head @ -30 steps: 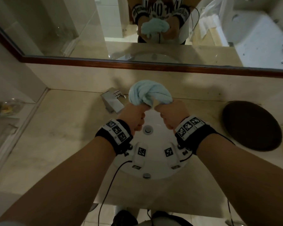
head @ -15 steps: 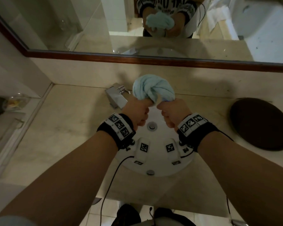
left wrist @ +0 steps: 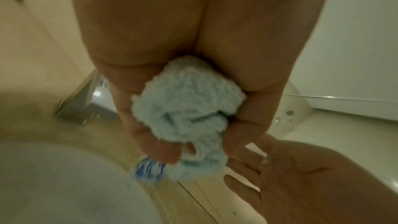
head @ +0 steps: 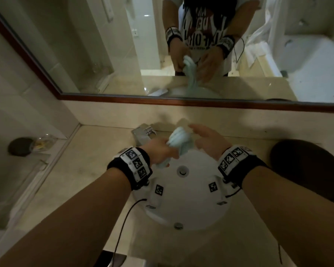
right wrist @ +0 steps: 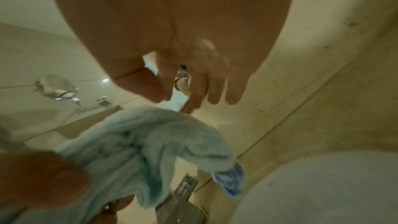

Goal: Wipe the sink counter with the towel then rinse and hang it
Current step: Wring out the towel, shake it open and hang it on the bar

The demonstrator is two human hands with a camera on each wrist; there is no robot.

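Note:
A light blue towel (head: 178,142) is bunched up above the back of the white round sink (head: 185,197). My left hand (head: 162,151) grips it, fingers curled round the wad (left wrist: 185,108). My right hand (head: 206,139) is just right of the towel with its fingers straight and spread (right wrist: 215,89), holding nothing. In the right wrist view the towel (right wrist: 150,146) hangs below those fingers, a darker blue label at its lower corner. The left wrist view shows my right hand (left wrist: 301,176) open beside the wad.
A chrome faucet (head: 142,134) stands at the back left of the sink on the beige stone counter (head: 85,170). A dark round mat (head: 305,168) lies at the right. A mirror (head: 162,45) spans the wall behind. A small glass dish (head: 42,143) sits far left.
Both fists were twisting the towel together. My right hand has let go and spread its fingers; the towel has loosened and now stays in my left hand alone, lower over the sink.

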